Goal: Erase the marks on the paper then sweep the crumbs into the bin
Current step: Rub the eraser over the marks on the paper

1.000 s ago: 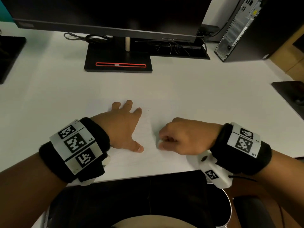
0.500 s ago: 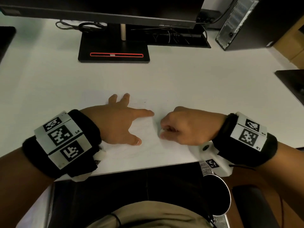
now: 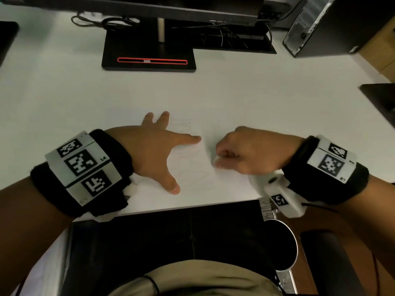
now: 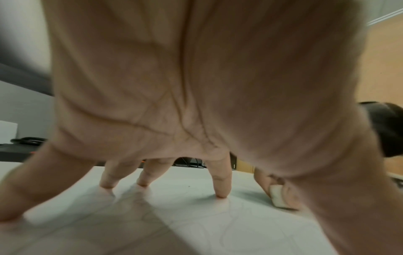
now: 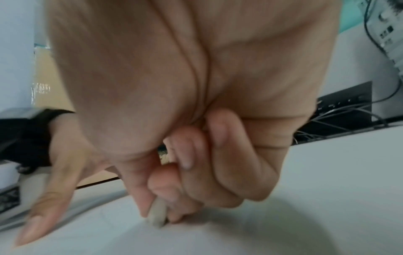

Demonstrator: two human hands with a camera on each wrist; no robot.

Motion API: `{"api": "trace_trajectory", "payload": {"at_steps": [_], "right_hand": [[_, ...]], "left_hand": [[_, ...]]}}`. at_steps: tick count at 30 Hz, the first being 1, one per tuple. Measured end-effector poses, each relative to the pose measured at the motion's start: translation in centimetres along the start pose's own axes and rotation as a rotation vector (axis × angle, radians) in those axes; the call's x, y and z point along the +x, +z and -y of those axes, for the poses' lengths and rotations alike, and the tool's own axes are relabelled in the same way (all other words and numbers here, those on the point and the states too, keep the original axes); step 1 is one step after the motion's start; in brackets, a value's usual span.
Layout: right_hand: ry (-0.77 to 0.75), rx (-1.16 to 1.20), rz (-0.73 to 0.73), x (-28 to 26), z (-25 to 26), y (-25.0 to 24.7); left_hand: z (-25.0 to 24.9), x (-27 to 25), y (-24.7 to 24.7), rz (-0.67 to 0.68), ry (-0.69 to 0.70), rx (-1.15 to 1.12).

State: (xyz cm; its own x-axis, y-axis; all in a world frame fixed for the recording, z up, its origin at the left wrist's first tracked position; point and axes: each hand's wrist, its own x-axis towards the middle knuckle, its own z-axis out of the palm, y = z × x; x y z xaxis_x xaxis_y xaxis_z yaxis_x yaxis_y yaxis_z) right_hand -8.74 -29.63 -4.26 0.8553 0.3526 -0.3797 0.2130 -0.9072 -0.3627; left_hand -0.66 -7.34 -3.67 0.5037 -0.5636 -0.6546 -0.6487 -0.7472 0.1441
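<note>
Left hand [image 3: 154, 150] has spread wider on paper [image 3: 192, 167] — bin [image 3: 294, 248] contents hidden.

The left hand [image 4: 185, 86] is pressing its spread fingers [image 4: 221, 182] onto the paper [image 4: 196, 224], while the right hand [image 4: 281, 188] is pinching a white eraser [image 4: 278, 196].

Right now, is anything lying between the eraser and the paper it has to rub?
Nothing visible. The right hand pinches the eraser with its tip down on the paper, while the left hand presses the sheet flat beside it, apart from the eraser.
</note>
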Motion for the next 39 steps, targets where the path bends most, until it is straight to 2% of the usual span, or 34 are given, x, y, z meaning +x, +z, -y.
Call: {"api": "trace_trajectory", "payload": {"at_steps": [3, 6, 8, 11, 15, 18, 20, 23, 25, 27, 30, 34, 36, 39], "right_hand": [[-0.052, -0.026, -0.061, 0.5, 0.9, 0.8], [-0.100, 0.003, 0.005, -0.3, 1.8, 1.5], [-0.052, -0.013, 0.027, -0.1, 1.1, 0.7], [-0.013, -0.056, -0.061, 0.7, 1.2, 0.4], [-0.157, -0.029, -0.034, 0.2, 2.9, 1.7], [-0.086, -0.032, 0.016, -0.2, 1.5, 0.8], [-0.025, -0.053, -0.033, 0.4, 0.6, 0.1], [-0.119, -0.046, -0.071, 1.3, 1.9, 1.0], [-0.179, -0.030, -0.023, 0.8, 2.6, 1.8], [-0.144, -0.037, 0.008, 0.6, 1.6, 1.1], [-0.056, -0.032, -0.037, 0.8, 0.3, -0.1], [-0.191, 0.009, -0.001, 0.3, 2.2, 1.6], [-0.152, -0.007, 0.034, 0.1, 1.7, 1.0], [-0.096, -0.040, -0.027, 0.4, 1.1, 0.3]], "left_hand": [[0.0, 0.0, 0.0, -0.002, 0.002, -0.003], [0.1, -0.1, 0.2, 0.004, 0.006, -0.007], [0.1, -0.2, 0.2, -0.008, 0.002, -0.006], [-0.1, -0.3, 0.6, 0.005, 0.007, -0.012], [-0.1, -0.5, 0.5, -0.001, 0.002, -0.024], [0.0, -0.4, 0.5, -0.008, 0.004, -0.017], [-0.1, -0.3, 0.4, -0.006, -0.005, -0.014], [-0.2, -0.3, 0.4, -0.005, -0.010, -0.023], [-0.1, -0.1, 0.5, -0.011, -0.004, -0.019], [0.0, -0.1, 0.5, -0.011, -0.008, -0.017], [-0.1, -0.1, 0.4, -0.015, -0.016, -0.008], [-0.1, -0.1, 0.4, -0.004, -0.013, -0.004], [-0.1, -0.1, 0.4, -0.002, -0.016, -0.002], [-0.1, -0.1, 0.4, 0.000, -0.019, 0.006]]}}
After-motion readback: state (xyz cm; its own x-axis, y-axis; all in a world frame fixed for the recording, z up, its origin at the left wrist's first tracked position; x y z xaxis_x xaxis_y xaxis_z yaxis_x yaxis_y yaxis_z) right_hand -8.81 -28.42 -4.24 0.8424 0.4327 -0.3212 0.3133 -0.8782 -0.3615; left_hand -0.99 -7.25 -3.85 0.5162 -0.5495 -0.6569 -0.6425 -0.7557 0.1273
